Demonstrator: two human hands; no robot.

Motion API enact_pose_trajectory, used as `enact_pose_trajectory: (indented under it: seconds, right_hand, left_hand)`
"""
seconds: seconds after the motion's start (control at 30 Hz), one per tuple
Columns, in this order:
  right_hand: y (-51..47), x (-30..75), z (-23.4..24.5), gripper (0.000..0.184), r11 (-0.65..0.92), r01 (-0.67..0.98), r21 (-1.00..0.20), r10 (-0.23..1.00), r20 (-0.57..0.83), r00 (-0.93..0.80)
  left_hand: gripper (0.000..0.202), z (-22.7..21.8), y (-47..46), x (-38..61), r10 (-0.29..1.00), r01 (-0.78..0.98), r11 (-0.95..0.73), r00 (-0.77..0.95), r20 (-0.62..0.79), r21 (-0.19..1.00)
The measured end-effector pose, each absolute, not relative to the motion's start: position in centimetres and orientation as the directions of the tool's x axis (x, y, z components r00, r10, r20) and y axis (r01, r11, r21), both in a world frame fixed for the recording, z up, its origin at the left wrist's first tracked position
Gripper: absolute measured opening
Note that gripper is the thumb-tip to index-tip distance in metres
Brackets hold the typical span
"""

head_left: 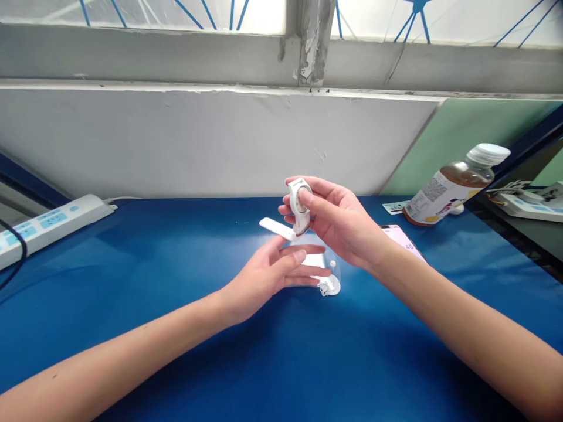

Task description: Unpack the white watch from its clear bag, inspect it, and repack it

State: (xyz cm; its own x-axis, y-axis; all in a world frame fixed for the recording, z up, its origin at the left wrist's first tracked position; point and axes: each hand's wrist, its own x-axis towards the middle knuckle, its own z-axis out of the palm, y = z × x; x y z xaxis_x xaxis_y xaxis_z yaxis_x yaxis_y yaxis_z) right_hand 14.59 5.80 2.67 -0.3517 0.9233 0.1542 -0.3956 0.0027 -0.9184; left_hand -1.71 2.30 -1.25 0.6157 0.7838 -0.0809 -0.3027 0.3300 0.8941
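Right hand [341,225] is raised above the blue tabletop [176,293], clamped on a small white round device [299,202]. Thumb presses its round face, fingers wrap behind, so the face is turned toward the camera, probably for inspection or for pressing the part in. A flat white strap-like piece [276,228] sticks out from the bottom of the device toward the left; it looks attached, but the joint is hidden by the fingers.

Left hand [275,272] is lower, just under the strap piece, fingers extended and loosely spread, gripping nothing. Fingertips rest on or just over a clear plastic bag [323,261] lying on the tabletop, likely steadying it; contact is hard to tell. A small white round part [331,285] sits at the bag's near edge, whether inside or beside it I cannot tell.

Rest of scene, all out of the working zone:
- white power strip [53,223] far left on the tabletop, cable running off the edge
- bottle with brown liquid and white cap [453,187] back right, appears tilted in this view
- white card [394,207] beside the bottle's base
- phone [402,239] flat, partly hidden behind the right wrist

Both forearms come in from the bottom corners, meeting at centre, so the work is held mid-tabletop at a comfortable viewing height.
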Motion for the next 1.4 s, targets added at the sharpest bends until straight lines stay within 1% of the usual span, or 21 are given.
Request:
enact_pose_trajectory:
  seconds: [0.07, 0.17, 0.23, 0.33, 0.4, 0.43, 0.5, 0.57, 0.63, 0.7, 0.77, 0.87, 1.0, 1.13, 1.27, 1.4]
  right_hand:
    - [5.7, 14.5, 2.6, 0.016, 0.095, -0.316, -0.944, 0.932, 0.196, -0.306]
    - [5.4, 14.4, 2.6, 0.016, 0.182, -0.196, -0.964, 0.940, 0.229, -0.253]
    - [5.4, 14.3, 2.7, 0.015, 0.198, -0.147, -0.969, 0.946, 0.228, -0.232]
    - [5.6, 14.3, 2.5, 0.014, 0.170, -0.107, -0.980, 0.955, 0.190, -0.227]
    - [5.9, 14.3, 2.1, 0.013, 0.095, -0.118, -0.988, 0.958, 0.123, -0.261]
    - [6.1, 14.3, 1.9, 0.013, 0.031, -0.135, -0.990, 0.954, 0.069, -0.291]
    - [6.3, 14.3, 1.6, 0.015, -0.128, -0.172, -0.977, 0.930, -0.058, -0.363]
    - [6.4, 14.2, 1.5, 0.020, -0.285, -0.219, -0.933, 0.885, -0.169, -0.433]
    - [6.4, 14.1, 1.7, 0.027, -0.395, -0.283, -0.874, 0.845, -0.224, -0.486]
    - [6.4, 14.0, 1.8, 0.033, -0.447, -0.351, -0.822, 0.824, -0.226, -0.520]
    - [6.4, 14.0, 2.0, 0.036, -0.451, -0.396, -0.800, 0.819, -0.194, -0.540]
    - [6.4, 14.2, 2.0, 0.036, -0.429, -0.422, -0.799, 0.816, -0.142, -0.560]
    - [6.5, 14.2, 1.6, 0.035, -0.406, -0.423, -0.810, 0.809, -0.104, -0.578]
    - [6.6, 14.2, 1.3, 0.036, -0.393, -0.402, -0.827, 0.825, -0.125, -0.551]
    - [6.7, 14.1, 1.2, 0.038, -0.408, -0.374, -0.833, 0.843, -0.186, -0.505]
    - [6.9, 14.2, 1.2, 0.040, -0.404, -0.390, -0.827, 0.842, -0.169, -0.513]
  left_hand:
    - [0.040, -1.0, 2.8, -1.9, 0.806, -0.292, 0.287, 0.589, -0.064, 0.912]
    - [0.028, -0.9, 3.2, -2.2, 0.831, -0.203, 0.229, 0.550, -0.083, 0.952]
    - [0.025, -1.0, 3.3, -2.3, 0.824, -0.157, 0.216, 0.558, -0.094, 0.964]
    - [0.029, -1.2, 3.2, -2.3, 0.795, -0.166, 0.243, 0.599, -0.098, 0.956]
    - [0.033, -1.2, 3.1, -2.2, 0.760, -0.154, 0.279, 0.638, -0.121, 0.948]
    - [0.035, -1.1, 3.0, -2.1, 0.738, -0.136, 0.301, 0.660, -0.140, 0.944]
    - [0.036, -1.0, 2.9, -2.0, 0.690, -0.098, 0.349, 0.700, -0.185, 0.932]
    - [0.037, -0.9, 2.7, -1.9, 0.652, -0.079, 0.391, 0.727, -0.215, 0.917]
    - [0.038, -0.9, 2.6, -1.8, 0.636, -0.073, 0.416, 0.735, -0.233, 0.906]
    - [0.041, -1.1, 2.6, -1.7, 0.641, -0.064, 0.429, 0.725, -0.254, 0.901]
    - [0.042, -1.2, 2.7, -1.7, 0.660, -0.033, 0.426, 0.695, -0.285, 0.904]
    - [0.041, -1.3, 2.8, -1.8, 0.690, 0.012, 0.409, 0.650, -0.317, 0.913]
    - [0.040, -1.3, 2.8, -1.8, 0.702, -0.016, 0.396, 0.649, -0.292, 0.918]
    - [0.039, -1.2, 2.8, -1.6, 0.724, -0.068, 0.370, 0.646, -0.241, 0.927]
    - [0.035, -1.2, 2.9, -1.6, 0.749, -0.109, 0.389, 0.615, -0.246, 0.915]
    - [0.036, -1.3, 2.9, -1.7, 0.729, -0.130, 0.416, 0.639, -0.245, 0.900]
